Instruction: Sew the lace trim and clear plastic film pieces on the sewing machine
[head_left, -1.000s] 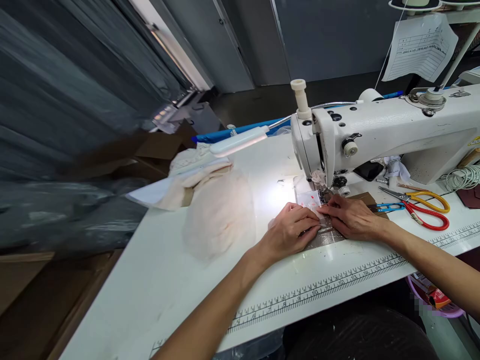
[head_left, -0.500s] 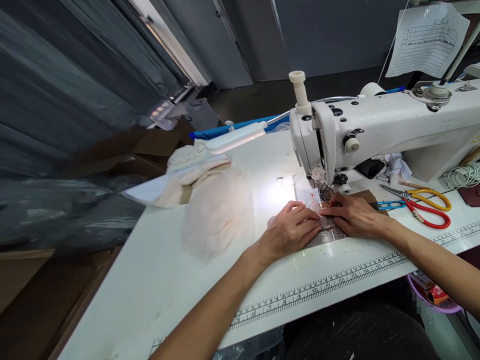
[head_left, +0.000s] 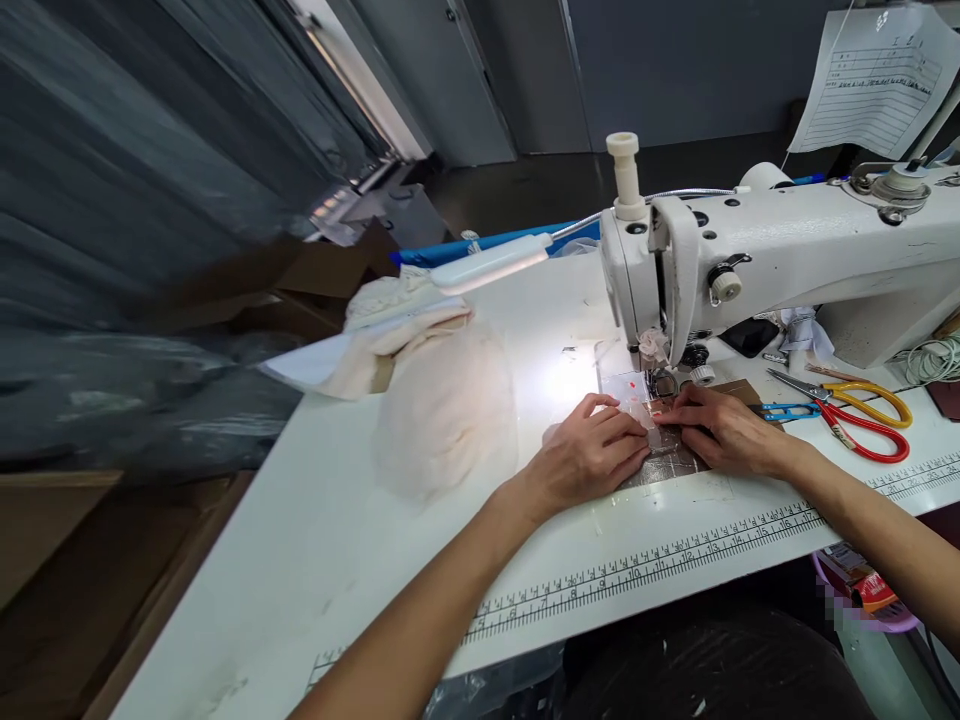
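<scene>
A small translucent piece [head_left: 634, 394] with red marks, flat in front of and partly beside the presser foot [head_left: 660, 384], with fingers on both sides. Along the left edge, the fingertips of the left hand [head_left: 592, 452], palm down, bent and close together, apparently resting on the material; cannot tell whether pinching or only pressing. At the right edge, by a red mark, the extended fingertips of the right hand [head_left: 726, 432], the other fingers curled beneath; cannot tell whether closed on the edge. Under both, a shiny grey-brown patch [head_left: 670, 468] on the white table [head_left: 360, 560]. Above, the white sewing machine [head_left: 795, 235]. Just right of the right hand, blue snips [head_left: 791, 411], then scissors [head_left: 868, 440] with red and yellow handles. Well left of the left hand, a heap of pale sheer fabric [head_left: 450, 415], near a slim lit lamp [head_left: 491, 265]. Along the near edge, a printed ruler scale [head_left: 660, 562].
</scene>
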